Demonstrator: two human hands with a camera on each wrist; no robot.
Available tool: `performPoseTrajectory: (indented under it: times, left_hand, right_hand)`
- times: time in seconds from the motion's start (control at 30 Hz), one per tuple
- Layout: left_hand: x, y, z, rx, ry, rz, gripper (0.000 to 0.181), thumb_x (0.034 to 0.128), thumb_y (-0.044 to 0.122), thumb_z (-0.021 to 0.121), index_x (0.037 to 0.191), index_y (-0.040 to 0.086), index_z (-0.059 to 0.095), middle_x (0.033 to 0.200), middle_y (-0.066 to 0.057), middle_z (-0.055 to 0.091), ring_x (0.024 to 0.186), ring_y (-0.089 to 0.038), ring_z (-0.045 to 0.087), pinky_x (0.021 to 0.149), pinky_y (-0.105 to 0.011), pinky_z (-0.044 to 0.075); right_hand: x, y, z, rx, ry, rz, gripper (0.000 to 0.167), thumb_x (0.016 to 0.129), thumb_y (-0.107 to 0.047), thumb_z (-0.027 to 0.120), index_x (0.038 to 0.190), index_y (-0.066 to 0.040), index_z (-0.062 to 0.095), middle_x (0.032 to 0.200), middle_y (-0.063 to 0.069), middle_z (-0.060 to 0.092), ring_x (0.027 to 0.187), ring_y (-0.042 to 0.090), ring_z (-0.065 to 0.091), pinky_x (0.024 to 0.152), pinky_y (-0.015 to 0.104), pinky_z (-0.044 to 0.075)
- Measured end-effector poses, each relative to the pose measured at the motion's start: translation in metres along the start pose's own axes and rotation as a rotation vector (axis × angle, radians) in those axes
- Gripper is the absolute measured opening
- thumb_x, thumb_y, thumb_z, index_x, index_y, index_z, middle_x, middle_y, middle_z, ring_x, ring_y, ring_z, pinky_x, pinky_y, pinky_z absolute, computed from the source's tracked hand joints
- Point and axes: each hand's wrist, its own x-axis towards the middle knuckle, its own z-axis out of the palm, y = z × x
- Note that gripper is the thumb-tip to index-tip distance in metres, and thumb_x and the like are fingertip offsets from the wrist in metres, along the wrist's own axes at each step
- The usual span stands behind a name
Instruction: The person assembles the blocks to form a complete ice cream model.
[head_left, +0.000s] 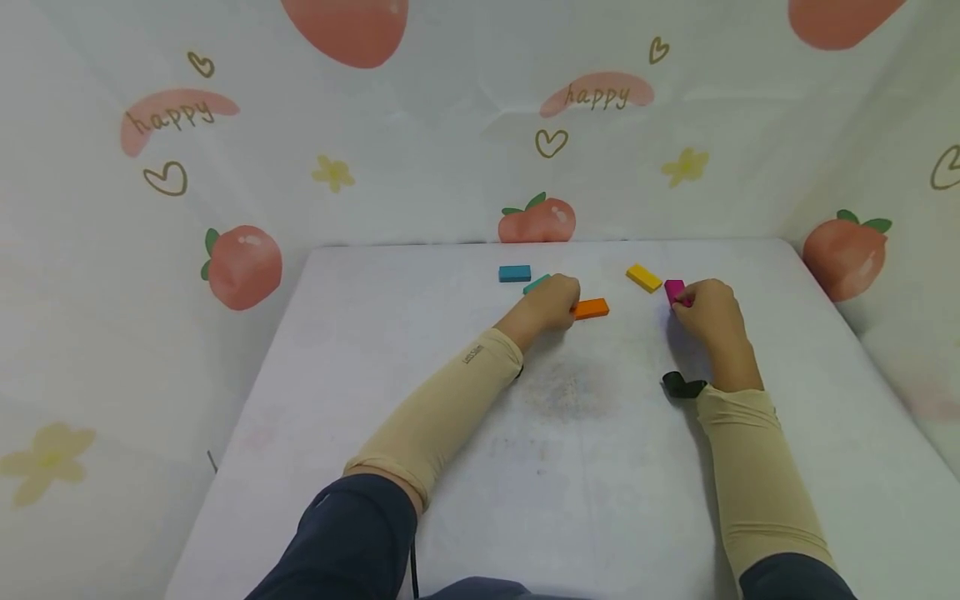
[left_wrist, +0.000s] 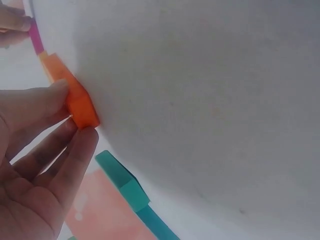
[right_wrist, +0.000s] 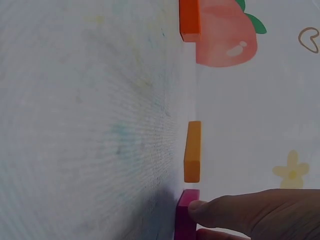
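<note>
Head view: on the worktop [head_left: 615,500], the left hand [head_left: 551,302] pinches the orange block [head_left: 592,309]. Left of that block lie the green block [head_left: 536,284] and the blue block [head_left: 514,273]; right of it, the yellow block [head_left: 643,278], then the magenta block [head_left: 674,289], pinched by the right hand [head_left: 712,312].

Left wrist view: thumb and fingertips grip the orange block, the green one near it.

Right wrist view: the thumb presses the magenta block, well apart from the orange block.

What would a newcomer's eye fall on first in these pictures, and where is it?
Probably the orange block in the person's left fingers and the pink block in the right fingers, near the far edge of the table. A yellow block lies between them; a blue block sits further left. Printed peaches decorate the backdrop behind.
</note>
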Motion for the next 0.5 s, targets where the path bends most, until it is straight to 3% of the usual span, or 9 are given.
performPoseTrajectory:
  times: [0.2,0.5]
  left_hand:
    - [-0.007,-0.003,0.002,0.019,-0.008,0.012,0.013,0.0952,0.007,0.075,0.107,0.002,0.071,0.100,-0.007,0.073,0.089,-0.020,0.064,0.089,-0.030,0.056]
    - [-0.027,-0.011,-0.001,-0.066,-0.016,-0.015,0.020,0.0904,0.011,0.083,0.104,-0.001,0.077,0.101,-0.009,0.075,0.091,-0.020,0.065,0.087,-0.028,0.058]
  right_hand:
    - [-0.002,0.003,0.002,-0.007,-0.035,0.024,0.037,0.101,-0.013,0.065,0.125,0.015,0.069,0.115,0.034,0.068,0.092,0.039,0.058,0.090,0.055,0.057]
    - [-0.004,-0.006,0.000,-0.056,-0.059,0.004,0.034,0.100,-0.012,0.066,0.123,0.013,0.070,0.119,0.034,0.067,0.091,0.040,0.059,0.090,0.059,0.056]
